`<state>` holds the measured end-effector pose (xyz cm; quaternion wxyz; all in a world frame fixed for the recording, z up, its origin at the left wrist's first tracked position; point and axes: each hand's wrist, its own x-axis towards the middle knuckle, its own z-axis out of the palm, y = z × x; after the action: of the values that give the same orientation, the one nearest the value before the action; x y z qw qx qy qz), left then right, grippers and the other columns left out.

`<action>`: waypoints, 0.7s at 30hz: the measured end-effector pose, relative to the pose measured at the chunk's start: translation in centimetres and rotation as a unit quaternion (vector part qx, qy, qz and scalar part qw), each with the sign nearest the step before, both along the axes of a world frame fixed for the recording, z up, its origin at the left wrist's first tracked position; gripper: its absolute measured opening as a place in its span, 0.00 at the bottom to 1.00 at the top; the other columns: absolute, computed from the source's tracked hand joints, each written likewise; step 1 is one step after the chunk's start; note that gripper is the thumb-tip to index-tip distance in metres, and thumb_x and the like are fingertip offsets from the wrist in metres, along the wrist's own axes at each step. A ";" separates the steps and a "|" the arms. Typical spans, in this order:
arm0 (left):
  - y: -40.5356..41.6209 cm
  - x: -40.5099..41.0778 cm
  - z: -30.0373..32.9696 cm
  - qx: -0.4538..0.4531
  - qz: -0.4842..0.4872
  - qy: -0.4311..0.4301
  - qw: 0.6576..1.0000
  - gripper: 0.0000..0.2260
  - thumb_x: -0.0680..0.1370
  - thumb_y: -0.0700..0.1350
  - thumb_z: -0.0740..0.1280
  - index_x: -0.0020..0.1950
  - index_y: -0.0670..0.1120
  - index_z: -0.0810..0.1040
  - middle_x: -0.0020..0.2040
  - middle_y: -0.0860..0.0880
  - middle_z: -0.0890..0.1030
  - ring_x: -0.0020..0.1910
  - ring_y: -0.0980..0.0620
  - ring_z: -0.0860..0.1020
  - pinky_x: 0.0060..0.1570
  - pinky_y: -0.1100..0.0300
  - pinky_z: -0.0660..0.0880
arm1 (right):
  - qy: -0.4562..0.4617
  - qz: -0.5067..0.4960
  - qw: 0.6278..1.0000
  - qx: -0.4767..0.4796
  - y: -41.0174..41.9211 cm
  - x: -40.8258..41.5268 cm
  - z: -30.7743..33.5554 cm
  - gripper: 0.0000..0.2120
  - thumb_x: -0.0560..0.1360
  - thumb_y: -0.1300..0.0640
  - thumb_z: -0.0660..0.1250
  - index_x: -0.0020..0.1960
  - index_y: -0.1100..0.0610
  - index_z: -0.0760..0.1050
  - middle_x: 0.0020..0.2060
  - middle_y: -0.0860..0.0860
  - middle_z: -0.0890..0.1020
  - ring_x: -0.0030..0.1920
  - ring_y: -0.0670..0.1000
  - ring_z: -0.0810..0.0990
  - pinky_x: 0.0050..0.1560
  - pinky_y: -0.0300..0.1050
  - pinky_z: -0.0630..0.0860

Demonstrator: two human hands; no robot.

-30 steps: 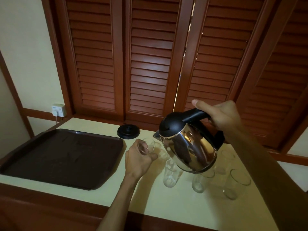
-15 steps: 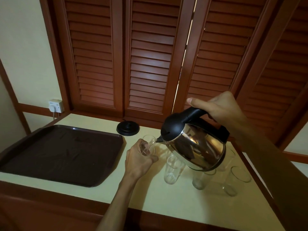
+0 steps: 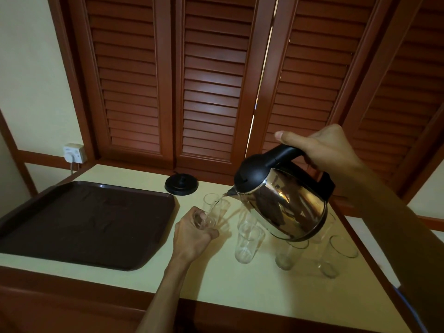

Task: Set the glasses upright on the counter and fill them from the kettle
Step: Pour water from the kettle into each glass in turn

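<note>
the right hand (image 3: 322,147) grips the tilted steel kettle (image 3: 283,203) by its handle, the spout over a glass (image 3: 217,210) which the left hand (image 3: 192,234) holds right of the brown tray (image 3: 79,222).

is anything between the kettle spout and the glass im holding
Nothing visible. The kettle, tilted by the right hand, has its spout right above the glass held by the left hand, and water already runs into it. The other glasses stand nearer and to the right.

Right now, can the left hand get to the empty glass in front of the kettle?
Probably not yet: the left hand grips a glass near the kettle spout. The empty glass stands close to its right, path open, if it lets go.
</note>
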<state>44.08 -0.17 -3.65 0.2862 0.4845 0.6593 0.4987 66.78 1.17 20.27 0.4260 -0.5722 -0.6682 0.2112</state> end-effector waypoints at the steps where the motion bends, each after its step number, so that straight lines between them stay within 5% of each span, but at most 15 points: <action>1: 0.0 -0.1 0.0 -0.002 -0.001 0.000 1.000 0.16 0.62 0.40 0.80 0.43 0.47 0.76 0.36 0.53 0.81 0.35 0.52 0.79 0.34 0.59 0.74 | 0.001 -0.001 1.000 0.005 0.0 0.0 0.1 0.20 0.69 0.40 0.76 0.32 0.56 0.83 0.20 0.46 0.76 0.24 0.41 0.75 0.39 0.42 0.70; 4: 0.0 -0.2 -0.2 -0.007 -0.006 -0.004 1.000 0.16 0.63 0.40 0.80 0.44 0.47 0.76 0.37 0.54 0.81 0.36 0.53 0.79 0.35 0.60 0.73 | 0.004 0.000 1.000 0.018 -0.1 0.1 0.3 0.20 0.69 0.39 0.77 0.32 0.56 0.83 0.27 0.54 0.76 0.30 0.50 0.74 0.36 0.44 0.70; 11: 0.0 -0.4 -1.0 -0.022 -0.012 -0.009 1.000 0.16 0.61 0.43 0.79 0.43 0.49 0.76 0.38 0.52 0.83 0.37 0.50 0.81 0.34 0.59 0.75 | 0.007 -0.005 1.000 0.009 0.0 0.4 0.9 0.20 0.69 0.38 0.76 0.31 0.54 0.82 0.17 0.43 0.72 0.21 0.39 0.70 0.37 0.42 0.67; 14: -0.1 -0.4 -1.3 -0.031 -0.017 0.000 0.999 0.16 0.62 0.44 0.79 0.45 0.49 0.76 0.40 0.52 0.84 0.39 0.50 0.82 0.35 0.60 0.75 | 0.008 -0.001 1.000 0.013 0.0 0.4 0.9 0.18 0.70 0.39 0.76 0.33 0.54 0.82 0.18 0.43 0.73 0.27 0.43 0.72 0.38 0.42 0.67; 21: 0.1 -0.3 -1.3 -0.034 -0.012 -0.008 0.999 0.17 0.60 0.44 0.78 0.42 0.51 0.75 0.39 0.53 0.83 0.39 0.50 0.82 0.36 0.58 0.76 | 0.007 0.007 1.000 0.016 0.1 0.4 1.0 0.20 0.69 0.39 0.76 0.32 0.55 0.82 0.29 0.56 0.72 0.32 0.55 0.69 0.37 0.47 0.68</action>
<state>43.76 -0.11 -4.98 0.3138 0.4785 0.6674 0.4766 67.15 1.26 21.24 0.4384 -0.5593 -0.6723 0.2073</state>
